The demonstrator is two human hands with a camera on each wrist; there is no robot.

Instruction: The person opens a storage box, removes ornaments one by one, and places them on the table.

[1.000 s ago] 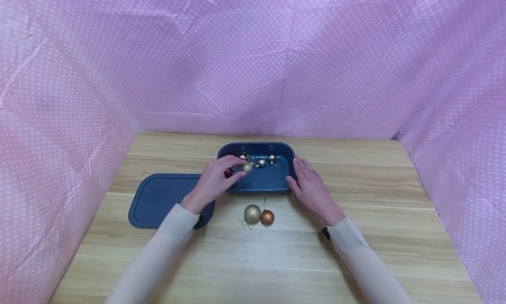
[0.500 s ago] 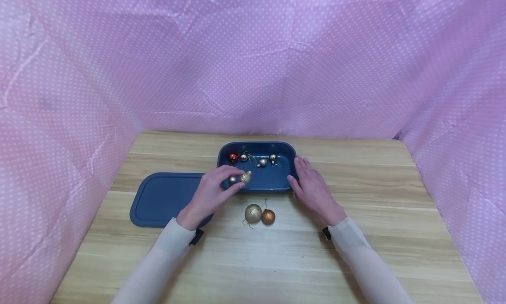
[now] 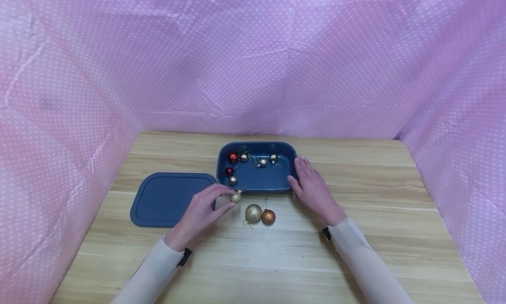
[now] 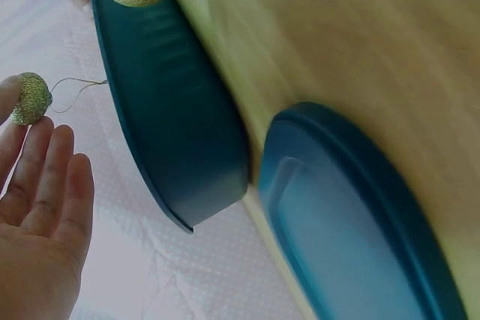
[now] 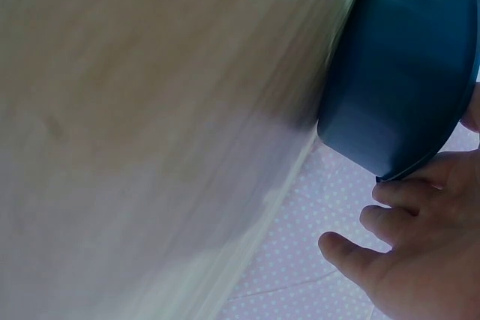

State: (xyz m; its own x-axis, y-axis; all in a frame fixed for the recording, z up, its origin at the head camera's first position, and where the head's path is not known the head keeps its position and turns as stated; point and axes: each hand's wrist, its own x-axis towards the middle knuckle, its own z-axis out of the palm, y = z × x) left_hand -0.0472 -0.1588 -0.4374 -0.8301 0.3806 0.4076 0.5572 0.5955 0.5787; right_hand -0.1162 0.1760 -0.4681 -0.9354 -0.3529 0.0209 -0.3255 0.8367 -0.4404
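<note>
My left hand (image 3: 203,211) pinches a small gold glitter bauble (image 3: 235,197) between thumb and fingertips, just outside the front left corner of a blue box (image 3: 261,190). In the left wrist view, a thin cord loop trails from this bauble (image 4: 31,99) towards the box's rim. My right hand (image 3: 314,190) rests against the box's right end, fingers extended along the rim. Inside the box lie a red bauble (image 3: 233,157), a dark red one (image 3: 229,171) and several small gold or bronze ones. On the table before the box sit a larger gold glitter bauble (image 3: 253,213) and a copper bauble (image 3: 268,216), side by side.
A flat blue lid (image 3: 170,200) lies on the wooden table (image 3: 356,172), left of the box and partly behind my left hand. Pink dotted cloth (image 3: 253,75) hangs behind the table and along both sides.
My left hand has drawn the small gold glitter bauble out of the box, towards me and a little left. The right hand stays at the box's right end.
</note>
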